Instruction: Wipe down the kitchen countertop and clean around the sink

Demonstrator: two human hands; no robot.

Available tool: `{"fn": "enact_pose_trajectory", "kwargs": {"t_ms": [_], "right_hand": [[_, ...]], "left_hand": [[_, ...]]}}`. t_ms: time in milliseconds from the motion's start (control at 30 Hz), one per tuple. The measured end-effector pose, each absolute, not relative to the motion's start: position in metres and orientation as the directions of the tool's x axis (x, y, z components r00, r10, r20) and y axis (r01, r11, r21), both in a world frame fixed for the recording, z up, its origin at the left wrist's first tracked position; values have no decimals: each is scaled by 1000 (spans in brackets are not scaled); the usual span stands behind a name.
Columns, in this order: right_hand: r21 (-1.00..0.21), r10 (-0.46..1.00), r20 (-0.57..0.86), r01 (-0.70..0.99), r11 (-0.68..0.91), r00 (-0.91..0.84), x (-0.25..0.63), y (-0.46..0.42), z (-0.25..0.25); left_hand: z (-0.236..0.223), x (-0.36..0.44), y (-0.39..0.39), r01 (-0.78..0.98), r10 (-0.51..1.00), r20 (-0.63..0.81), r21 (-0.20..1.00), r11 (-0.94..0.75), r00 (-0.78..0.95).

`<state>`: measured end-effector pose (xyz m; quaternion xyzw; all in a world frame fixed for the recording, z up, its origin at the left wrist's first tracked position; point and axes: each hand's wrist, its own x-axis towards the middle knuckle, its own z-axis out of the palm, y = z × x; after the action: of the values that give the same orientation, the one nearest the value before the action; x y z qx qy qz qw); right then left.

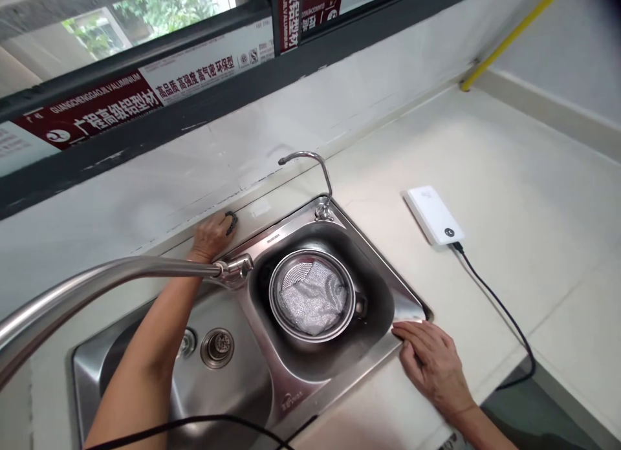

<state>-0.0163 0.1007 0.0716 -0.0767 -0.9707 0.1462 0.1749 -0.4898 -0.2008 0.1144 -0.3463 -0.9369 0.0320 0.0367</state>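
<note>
My left hand [209, 238] is behind the faucet, on the counter strip along the wall. Its fingers are closed on a small dark scrubber [231, 224] with a coarse texture, partly hidden by the hand. At the front right corner of the steel sink [310, 392], my right hand [431, 363] lies with its fingers stretched over the rim, holding nothing. Between the hands, a round metal pot [315, 339] sits in the right basin. A silvery mesh cloth [313, 301] lies in it, over a perforated metal surface [295, 274].
A large faucet [145, 267] arches in from the left. A thin curved tap [310, 154] rises at the sink's back right corner. The left basin has a drain [217, 348]. On the right counter [524, 230] lies a white power bank [433, 215] with a black cable [495, 295].
</note>
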Motion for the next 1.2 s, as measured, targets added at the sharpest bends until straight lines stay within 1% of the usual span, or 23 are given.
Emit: {"fn": "enact_pose_trajectory", "kwargs": {"t_ms": [167, 267, 367, 433, 533, 633, 800, 967, 1033, 1100, 1200], "right_hand": [[-294, 190, 316, 95, 951, -930, -16, 101, 72], [-288, 188, 307, 98, 953, -933, -16, 102, 72], [-286, 192, 307, 102, 953, -932, -16, 102, 71], [-284, 190, 312, 100, 954, -931, -17, 102, 71], [-280, 182, 329, 88, 956, -927, -18, 102, 70], [-276, 177, 346, 80, 958, -922, -19, 102, 70], [-280, 164, 367, 60, 958, -916, -21, 102, 69], [-291, 175, 388, 60, 955, -905, -22, 101, 67], [-296, 181, 389, 63, 953, -903, -22, 100, 67], [-305, 193, 384, 72, 949, -903, -22, 99, 67], [-312, 202, 377, 81, 947, -904, -21, 99, 69]], "left_hand": [[111, -492, -190, 659, 661, 65, -49, 751, -748], [108, -488, -188, 614, 614, 84, -26, 789, -785], [109, -481, -190, 559, 554, 99, 30, 829, -827], [114, -477, -190, 535, 530, 73, 59, 843, -845], [127, -471, -189, 491, 494, -33, 70, 868, -869], [140, -466, -192, 442, 446, -123, 57, 895, -887], [149, -463, -218, 387, 383, -181, 14, 922, -906], [152, -462, -227, 444, 423, -185, -89, 892, -887], [151, -460, -223, 441, 415, -189, -133, 887, -890], [148, -461, -220, 437, 412, -174, -141, 888, -894], [144, -467, -215, 467, 454, -128, -108, 878, -882]]}}
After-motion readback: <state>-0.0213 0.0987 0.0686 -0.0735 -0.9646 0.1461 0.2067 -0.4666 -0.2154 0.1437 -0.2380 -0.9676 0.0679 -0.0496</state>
